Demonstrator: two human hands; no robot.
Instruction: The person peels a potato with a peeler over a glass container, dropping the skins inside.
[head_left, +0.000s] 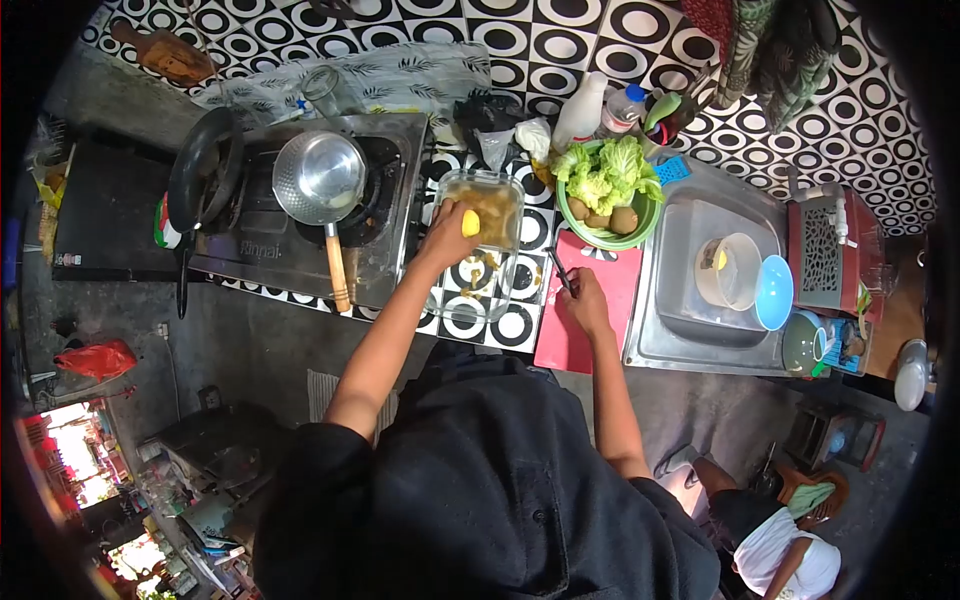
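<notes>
Small yellow peeled potato piece [470, 223]: pinched in the left hand [447, 235], fingers closed round it, held at the near edge of the clear glass rectangular dish [487, 212], which holds brownish water and what look like more pieces. Piece is inside the grip, touching the fingertips, just over the dish rim.

Right hand [584, 300]: closed on a dark-handled small knife [560, 270], blade pointing away from the body, above the red plastic cutting board [600, 300]. Board lies on the black-and-white circle-patterned tabletop [500, 325], just right of the dish.

Step in hand, by my reading: peeling or trimming, with a finished piece going into the dish. Next move likely calls for opening the left fingers over the water, then reaching for another tuber.

Green plastic bowl [640, 225] beyond the board: leafy greens and brown unpeeled potatoes [612, 218]. Close to the right hand, well apart from the left.

Left of the dish: steel gas stove [395, 250] with a wooden-handled steel saucepan [320, 178] and a black frying pan [205, 170]. Right: steel sink [690, 330] holding a white tub and a blue bowl.

Another person sits low at lower right, not involved.
</notes>
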